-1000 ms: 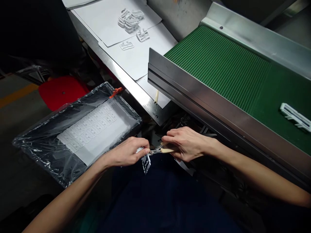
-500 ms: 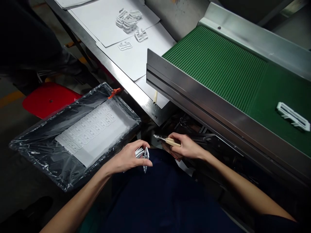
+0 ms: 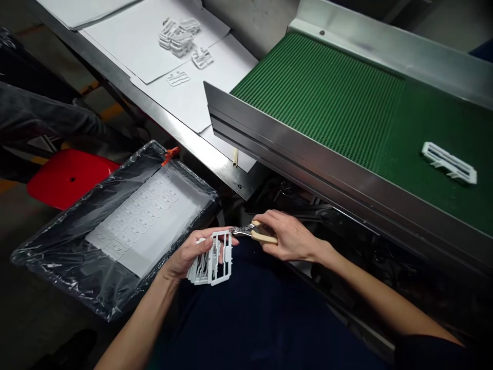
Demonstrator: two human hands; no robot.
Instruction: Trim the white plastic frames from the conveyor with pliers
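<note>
The left hand (image 3: pixel 190 254) has turned over since half a second ago: then its thumb stood away from the fingers and the frames showed edge-on, whereas now its grip is clamped on a fanned stack of white plastic frames (image 3: pixel 200 270), thumb across the near side. The front frame (image 3: pixel 228 253) now faces the camera broadside, low in the view, in front of the person's dark blue clothing. The right hand (image 3: pixel 290 236) has its grip closed round the cream handles of the pliers (image 3: pixel 264 237); a half second earlier their tips pointed clear of the frames, and now they reach the front frame's upper right corner, beside the left fingertips. Whether the tips bite on the plastic I cannot tell. The whole view has swung a little, so the counter (image 3: pixel 173 123), with its pile of frames (image 3: pixel 177 38), sits further left in the picture. The flat white pieces (image 3: pixel 133 216) keep their rows in the plastic-covered tray (image 3: pixel 57 254), and the orange clip (image 3: pixel 170 155) remains at its far corner. Another person's leg (image 3: pixel 50 115) shows more fully beyond the red stool (image 3: pixel 69 177). One white part (image 3: pixel 449 163) is still on the green belt (image 3: pixel 319 97).
</note>
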